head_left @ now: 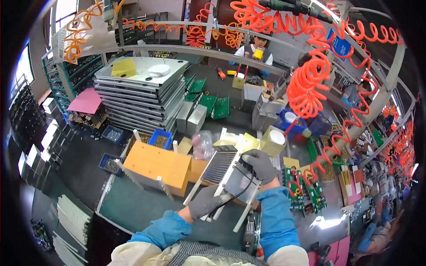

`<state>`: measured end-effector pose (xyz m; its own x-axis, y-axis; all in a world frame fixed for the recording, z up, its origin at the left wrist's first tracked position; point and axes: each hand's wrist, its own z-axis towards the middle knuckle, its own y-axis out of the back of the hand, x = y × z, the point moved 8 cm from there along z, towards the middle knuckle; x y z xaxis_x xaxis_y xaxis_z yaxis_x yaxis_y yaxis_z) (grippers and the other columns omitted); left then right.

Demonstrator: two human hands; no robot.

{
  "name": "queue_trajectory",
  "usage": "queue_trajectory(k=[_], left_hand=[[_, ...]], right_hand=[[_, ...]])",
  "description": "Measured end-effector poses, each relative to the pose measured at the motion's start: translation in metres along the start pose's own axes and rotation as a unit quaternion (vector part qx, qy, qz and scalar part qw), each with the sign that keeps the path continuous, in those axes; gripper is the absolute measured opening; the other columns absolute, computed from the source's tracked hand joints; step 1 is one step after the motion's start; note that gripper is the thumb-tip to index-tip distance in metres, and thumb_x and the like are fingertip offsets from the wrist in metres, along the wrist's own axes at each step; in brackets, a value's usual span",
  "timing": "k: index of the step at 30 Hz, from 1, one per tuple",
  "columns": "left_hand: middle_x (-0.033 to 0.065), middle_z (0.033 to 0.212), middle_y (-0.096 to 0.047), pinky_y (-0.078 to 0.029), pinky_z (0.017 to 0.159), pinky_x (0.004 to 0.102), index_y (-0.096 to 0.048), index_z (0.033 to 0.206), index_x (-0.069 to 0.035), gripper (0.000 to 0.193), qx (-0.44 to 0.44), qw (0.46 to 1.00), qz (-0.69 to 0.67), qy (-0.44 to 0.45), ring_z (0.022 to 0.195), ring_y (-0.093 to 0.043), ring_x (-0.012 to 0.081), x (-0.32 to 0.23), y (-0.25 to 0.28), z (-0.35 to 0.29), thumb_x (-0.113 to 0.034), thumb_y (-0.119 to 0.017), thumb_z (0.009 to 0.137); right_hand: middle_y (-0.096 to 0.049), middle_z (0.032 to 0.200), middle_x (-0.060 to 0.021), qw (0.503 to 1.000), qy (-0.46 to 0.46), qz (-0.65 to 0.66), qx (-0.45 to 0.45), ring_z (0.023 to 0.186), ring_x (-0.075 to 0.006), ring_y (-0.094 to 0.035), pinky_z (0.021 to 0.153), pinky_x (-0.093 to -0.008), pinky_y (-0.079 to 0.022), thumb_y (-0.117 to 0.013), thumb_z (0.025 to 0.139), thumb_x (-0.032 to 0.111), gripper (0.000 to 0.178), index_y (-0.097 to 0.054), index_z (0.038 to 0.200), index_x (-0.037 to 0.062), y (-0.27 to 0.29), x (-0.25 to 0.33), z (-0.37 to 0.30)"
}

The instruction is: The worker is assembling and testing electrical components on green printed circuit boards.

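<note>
A metal housing point(220, 166) with a row of dark fins is tilted in front of me at the bench's middle, among white bars point(242, 213) that stick out toward me. My right hand point(261, 165), in a grey glove, is closed on its upper right edge. Lower down, my left hand point(206, 202), gloved too, grips its near end; some fingertips are hidden behind it. A black cable point(245, 191) loops from near my right hand down to the left one. An orange-yellow box-like panel point(158, 165) with white posts stands just left of the housing.
Metal trays point(140, 102) are stacked high at the back left. Blue bins point(160, 139) of small parts sit beyond the orange panel. Green circuit boards point(316, 195) lie at the right. Red coiled hoses point(308, 82) hang overhead. A co-worker point(256, 53) is across the bench.
</note>
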<state>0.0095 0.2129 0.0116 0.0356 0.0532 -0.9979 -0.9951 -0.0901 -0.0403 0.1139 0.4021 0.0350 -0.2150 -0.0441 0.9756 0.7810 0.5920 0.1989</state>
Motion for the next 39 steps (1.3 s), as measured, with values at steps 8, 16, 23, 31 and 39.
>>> queue_trajectory(k=[8, 16, 23, 31, 39], left_hand=[[0.0108, 0.088, -0.065, -0.05, 0.068, 0.0369, -0.064, 0.111, -0.003, 0.031, 0.044, 0.992, 0.094, -0.071, 0.076, -0.063, 0.0228, 0.042, 0.007, -0.075, -0.025, -0.069, 0.09], [0.0154, 0.083, -0.062, -0.049, 0.064, 0.0434, -0.067, 0.102, -0.006, 0.029, -0.024, 0.919, 0.342, -0.195, 0.076, -0.062, 0.0361, 0.042, 0.016, -0.142, -0.029, -0.072, 0.085], [0.0164, 0.082, -0.062, -0.047, 0.064, 0.0444, -0.068, 0.1, -0.006, 0.029, -0.074, 0.936, 0.294, -0.181, 0.075, -0.062, 0.0374, 0.042, 0.009, -0.17, -0.032, -0.069, 0.087], [0.017, 0.086, -0.063, -0.049, 0.065, 0.0445, -0.067, 0.104, -0.005, 0.029, -0.087, 0.946, 0.27, -0.157, 0.074, -0.062, 0.0382, 0.054, 0.007, -0.181, -0.032, -0.064, 0.092], [0.0196, 0.075, -0.061, -0.045, 0.057, 0.0469, -0.067, 0.093, -0.006, 0.025, -0.135, 0.91, 0.354, -0.168, 0.069, -0.059, 0.041, 0.063, 0.023, -0.157, -0.03, -0.067, 0.088]], right_hand=[[-0.06, 0.095, -0.008, 0.965, 0.221, -0.107, -0.09, 0.084, -0.0168, -0.059, 0.075, -0.0301, -0.049, -0.068, 0.081, 0.008, 0.022, -0.065, 0.101, -0.0002, -0.031, 0.022, -0.113], [-0.059, 0.1, -0.0151, 0.911, 0.331, -0.213, -0.123, 0.094, -0.0331, -0.058, 0.08, -0.0421, -0.048, -0.072, 0.075, 0.013, 0.03, -0.064, 0.1, -0.0005, -0.075, 0.056, -0.219], [-0.06, 0.104, -0.0135, 0.876, 0.355, -0.278, -0.167, 0.097, -0.0328, -0.059, 0.084, -0.0417, -0.049, -0.074, 0.075, 0.015, 0.029, -0.067, 0.101, 0.0042, -0.089, 0.054, -0.245], [-0.061, 0.106, -0.0142, 0.875, 0.39, -0.256, -0.126, 0.097, -0.0313, -0.06, 0.085, -0.0404, -0.05, -0.073, 0.078, 0.014, 0.027, -0.069, 0.102, 0.0045, -0.096, 0.062, -0.254], [-0.063, 0.107, -0.015, 0.89, 0.371, -0.194, -0.179, 0.106, -0.0309, -0.06, 0.092, -0.0384, -0.048, -0.07, 0.08, 0.013, 0.027, -0.066, 0.105, 0.0031, -0.038, 0.068, -0.248]])
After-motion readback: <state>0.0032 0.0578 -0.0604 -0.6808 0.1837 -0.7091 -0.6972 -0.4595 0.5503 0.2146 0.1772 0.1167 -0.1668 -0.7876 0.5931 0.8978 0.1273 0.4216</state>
